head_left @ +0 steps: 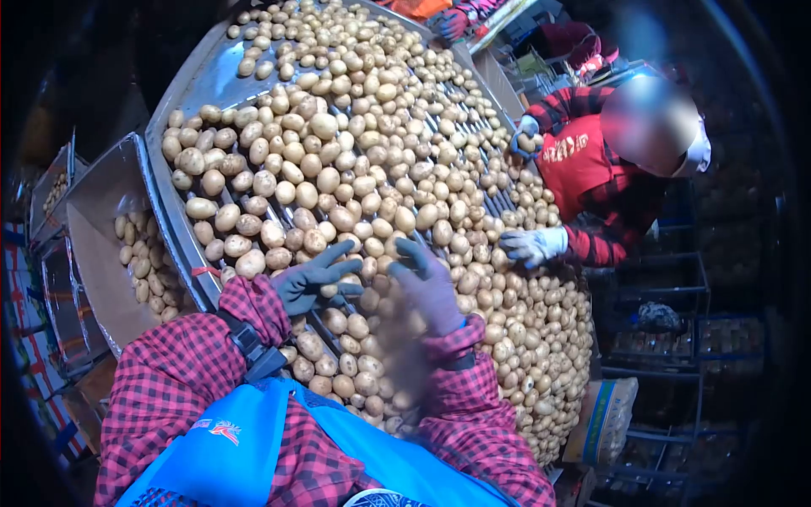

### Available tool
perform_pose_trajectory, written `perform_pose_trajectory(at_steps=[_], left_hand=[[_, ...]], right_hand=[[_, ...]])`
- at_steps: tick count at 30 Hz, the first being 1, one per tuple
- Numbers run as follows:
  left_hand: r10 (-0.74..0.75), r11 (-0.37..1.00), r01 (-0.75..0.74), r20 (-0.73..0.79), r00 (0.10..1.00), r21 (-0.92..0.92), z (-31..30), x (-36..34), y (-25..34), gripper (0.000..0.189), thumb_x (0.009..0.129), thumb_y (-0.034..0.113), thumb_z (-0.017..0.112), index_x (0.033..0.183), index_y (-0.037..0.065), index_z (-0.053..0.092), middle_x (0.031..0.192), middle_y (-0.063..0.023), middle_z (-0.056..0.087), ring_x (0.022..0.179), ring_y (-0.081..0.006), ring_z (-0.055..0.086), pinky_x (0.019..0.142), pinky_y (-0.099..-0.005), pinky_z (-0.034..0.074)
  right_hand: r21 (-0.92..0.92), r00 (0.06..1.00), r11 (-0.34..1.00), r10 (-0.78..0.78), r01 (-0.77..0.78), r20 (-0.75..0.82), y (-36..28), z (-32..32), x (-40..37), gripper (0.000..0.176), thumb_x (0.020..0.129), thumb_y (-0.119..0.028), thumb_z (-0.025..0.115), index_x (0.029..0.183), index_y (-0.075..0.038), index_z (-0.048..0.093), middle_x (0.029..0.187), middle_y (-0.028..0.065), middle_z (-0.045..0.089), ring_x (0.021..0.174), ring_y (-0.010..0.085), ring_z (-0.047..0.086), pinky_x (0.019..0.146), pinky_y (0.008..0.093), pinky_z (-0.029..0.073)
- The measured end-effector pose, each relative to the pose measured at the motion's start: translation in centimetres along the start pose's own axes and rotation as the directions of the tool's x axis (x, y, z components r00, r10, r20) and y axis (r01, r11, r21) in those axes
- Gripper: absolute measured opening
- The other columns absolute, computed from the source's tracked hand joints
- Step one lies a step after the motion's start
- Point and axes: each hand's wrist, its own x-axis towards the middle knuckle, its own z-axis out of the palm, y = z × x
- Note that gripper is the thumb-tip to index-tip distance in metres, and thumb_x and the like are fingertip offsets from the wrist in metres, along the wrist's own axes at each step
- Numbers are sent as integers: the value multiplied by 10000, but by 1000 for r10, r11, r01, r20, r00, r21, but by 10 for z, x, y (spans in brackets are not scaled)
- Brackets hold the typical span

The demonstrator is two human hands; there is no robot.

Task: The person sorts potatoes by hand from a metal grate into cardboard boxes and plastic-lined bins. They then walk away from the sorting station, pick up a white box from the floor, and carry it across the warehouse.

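Observation:
A thick layer of pale brown potatoes point(363, 160) covers a roller sorting table point(226, 72). Over the near part of it is my left hand point(314, 279), in a dark grey-green glove. Its fingers are spread just above the potatoes, and a small potato shows between them. My right hand point(429, 291), in a purple-grey glove, hovers to the right with fingers apart and pointing toward the left hand. No potato is visible in its grasp, and its lower side is slightly blurred.
Left of the table stands a cardboard box point(106, 228) partly filled with potatoes. A co-worker point(583, 160) in a red apron works across the table with gloved hands. Another gloved hand point(452, 24) shows at the far end. A packed sack point(610, 418) stands at the right.

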Motion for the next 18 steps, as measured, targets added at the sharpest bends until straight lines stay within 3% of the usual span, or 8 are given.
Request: perform_pose_trajectory(at_steps=[1, 3, 4, 6, 8, 11, 12, 18], left_hand=[[15, 994, -12, 27, 1000, -109, -6, 4, -3, 775, 895, 61, 578, 1554, 161, 184, 1521, -97, 370, 1180, -231, 571, 852, -299, 505], [-5, 998, 4, -19, 1000, -62, 1, 4, -2, 760, 896, 68, 585, 1548, 153, 203, 1511, -97, 381, 1169, -224, 573, 849, -292, 510], [-13, 1000, 12, -70, 997, -12, 3, 3, 1, 746, 898, 75, 591, 1542, 145, 222, 1502, -96, 392, 1158, -217, 575, 847, -285, 515], [-25, 1000, 24, -46, 999, -12, -4, 3, -1, 689, 916, 97, 578, 1525, 111, 255, 1491, -100, 409, 1138, -199, 579, 809, -270, 523], [-59, 998, 61, -78, 995, 23, -1, 3, 2, 683, 917, 102, 578, 1522, 108, 261, 1476, -99, 430, 1112, -197, 588, 790, -274, 525], [-61, 997, 66, -88, 994, 49, -2, 4, 3, 638, 931, 135, 580, 1501, 77, 298, 1404, -92, 493, 1081, -171, 599, 839, -284, 513], [-57, 996, 64, -108, 993, 59, -1, 1, 3, 613, 938, 149, 577, 1488, 52, 325, 1386, -90, 508, 1081, -161, 601, 902, -296, 505], [17, 1000, -16, -78, 997, 16, 1, 1, -2, 630, 946, 206, 589, 1495, 75, 310, 1372, -97, 502, 1090, -163, 584, 896, -306, 489]], right_hand=[[2, 1000, 1000, 13, -13, -10, 0, 0, -1, 456, 818, -180, 708, 1227, -11, 600, 1158, 179, 644, 1056, 273, 633, 896, 369, 498], [-456, 972, 871, -231, 184, -48, -5, -1, 22, 528, 835, -219, 695, 1312, -48, 547, 1203, 208, 617, 1110, 326, 608, 917, 407, 496], [-452, 969, 871, -239, 190, -54, -5, 0, 39, 528, 835, -219, 695, 1312, -48, 547, 1203, 208, 617, 1110, 326, 608, 917, 407, 496], [-739, 987, 656, 128, -154, -93, 7, 2, 81, 652, 833, -297, 676, 1394, -39, 467, 1233, 250, 600, 1113, 351, 612, 948, 434, 487], [-745, 988, 650, 63, -149, -143, 33, -1, 122, 695, 845, -346, 657, 1432, -57, 420, 1251, 267, 588, 1161, 388, 581, 982, 448, 465], [-459, 933, 827, 199, -324, -301, 5, -28, 151, 645, 878, -359, 629, 1410, -42, 446, 1275, 288, 570, 1176, 410, 568, 989, 452, 454], [-416, 908, 885, 19, -211, -419, 14, -30, 151, 622, 884, -360, 622, 1384, -21, 472, 1256, 288, 583, 1152, 403, 586, 979, 441, 461], [-663, 984, 727, 122, -178, -131, 48, -13, 108, 518, 878, -250, 586, 1375, -129, 504, 1148, 240, 646, 1078, 387, 626, 936, 453, 483]])
